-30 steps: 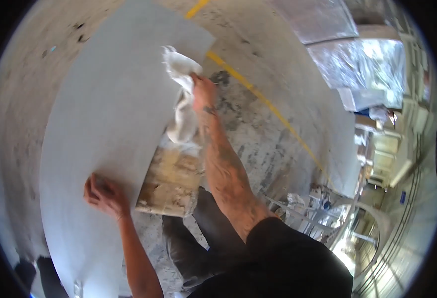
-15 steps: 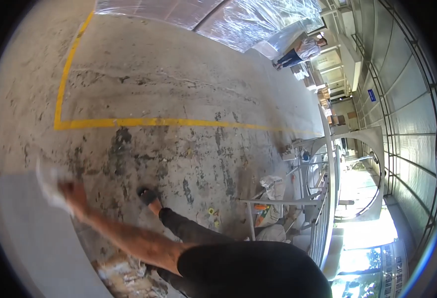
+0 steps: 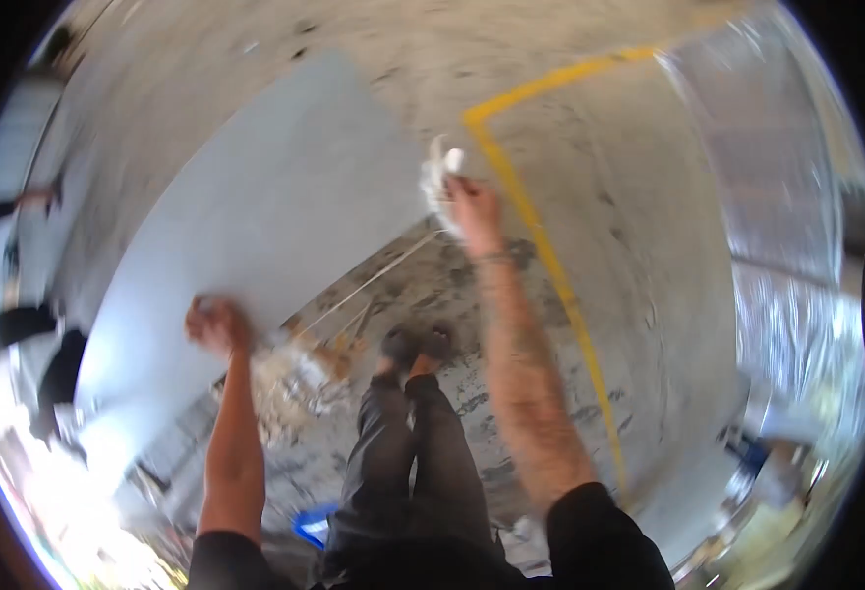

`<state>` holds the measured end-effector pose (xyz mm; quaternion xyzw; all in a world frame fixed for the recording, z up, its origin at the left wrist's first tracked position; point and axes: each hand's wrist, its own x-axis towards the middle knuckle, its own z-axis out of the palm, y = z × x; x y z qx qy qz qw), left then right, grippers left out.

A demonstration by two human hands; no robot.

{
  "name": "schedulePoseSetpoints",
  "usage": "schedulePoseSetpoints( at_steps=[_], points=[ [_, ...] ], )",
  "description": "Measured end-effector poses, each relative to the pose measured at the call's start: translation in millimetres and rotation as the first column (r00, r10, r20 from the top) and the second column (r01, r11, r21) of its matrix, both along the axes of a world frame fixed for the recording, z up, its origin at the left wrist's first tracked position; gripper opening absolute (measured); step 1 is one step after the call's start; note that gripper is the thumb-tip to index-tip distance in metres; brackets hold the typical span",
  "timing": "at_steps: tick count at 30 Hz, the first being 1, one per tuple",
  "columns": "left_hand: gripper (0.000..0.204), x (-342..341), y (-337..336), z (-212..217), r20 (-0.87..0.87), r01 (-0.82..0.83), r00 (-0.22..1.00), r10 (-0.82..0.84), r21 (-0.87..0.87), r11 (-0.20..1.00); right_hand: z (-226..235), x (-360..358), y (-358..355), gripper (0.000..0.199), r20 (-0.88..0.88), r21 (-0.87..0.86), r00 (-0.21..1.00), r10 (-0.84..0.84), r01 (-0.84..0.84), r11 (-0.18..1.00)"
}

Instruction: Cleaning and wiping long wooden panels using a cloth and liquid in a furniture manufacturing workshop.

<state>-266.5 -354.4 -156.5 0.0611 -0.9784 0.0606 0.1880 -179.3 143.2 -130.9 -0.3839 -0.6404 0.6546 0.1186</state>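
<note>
A large flat pale-grey panel (image 3: 265, 187) lies in front of me and to the left, raised off the floor. My right hand (image 3: 477, 211) is closed on a crumpled white cloth (image 3: 436, 192), just past the panel's right edge and blurred by motion. Over the near part of the panel is my left hand (image 3: 218, 324), its fingers curled together. Whether it touches the surface, and what is in its fingers, I cannot make out.
Crumpled tan and whitish scraps (image 3: 300, 379) lie on the floor below the panel's near edge. A blue object (image 3: 313, 526) sits by my legs. Yellow floor tape (image 3: 541, 236) runs to the right, with plastic-wrapped stacks (image 3: 767, 177) beyond. Other people's dark-clothed limbs (image 3: 59, 383) show at far left.
The view has swung left, bringing most of the panel and my left hand into sight. My right hand still holds the white cloth near the panel's corner.
</note>
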Motion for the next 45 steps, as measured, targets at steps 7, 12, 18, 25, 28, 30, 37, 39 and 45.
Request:
schedulePoseSetpoints(
  at_steps=[7,12,18,25,28,30,37,39,45],
  points=[
    [0.051,21.1,38.1,34.0,0.089,-0.081,0.994,0.058,0.278,0.957,35.2,-2.8,37.4,0.031,0.195,-0.094,0.923,0.333,-0.320,0.943],
    [0.051,29.2,23.7,37.4,0.116,-0.041,0.993,0.016,0.215,0.976,33.6,-90.4,21.0,0.036,0.203,-0.127,0.894,0.399,-0.380,0.916],
    [0.053,30.3,38.5,31.9,0.159,-0.061,0.987,0.019,0.263,0.963,10.5,-274.2,42.2,0.031,-0.019,-0.208,0.923,0.384,-0.379,0.902],
    [0.053,31.7,19.8,44.0,0.211,-0.062,0.977,0.022,0.184,0.981,-0.9,-153.6,24.7,0.038,0.116,-0.402,0.951,0.287,-0.219,0.889],
    [0.055,28.3,34.8,41.5,0.246,-0.071,0.969,0.024,0.184,0.980,11.8,-167.6,32.1,0.034,0.150,-0.405,0.943,0.297,-0.215,0.889],
    [0.055,24.2,46.9,41.6,0.248,-0.074,0.968,0.026,0.187,0.980,12.1,-216.8,34.5,0.037,0.113,-0.325,0.939,0.324,-0.274,0.905],
    [0.055,26.5,85.6,56.3,0.370,-0.347,0.884,0.285,0.112,0.931,12.6,-283.2,40.7,0.041,0.141,-0.421,0.865,0.482,-0.389,0.820],
    [0.056,38.3,97.5,59.6,0.495,-0.657,0.659,0.567,0.011,0.754,17.8,-245.2,38.2,0.041,0.129,-0.515,0.862,0.490,-0.364,0.776],
    [0.054,45.6,230.4,13.7,0.224,-0.689,0.666,0.711,0.551,0.472,-1.4,-273.6,88.7,0.032,-0.085,-0.688,0.758,0.647,-0.514,0.513]
  ],
)
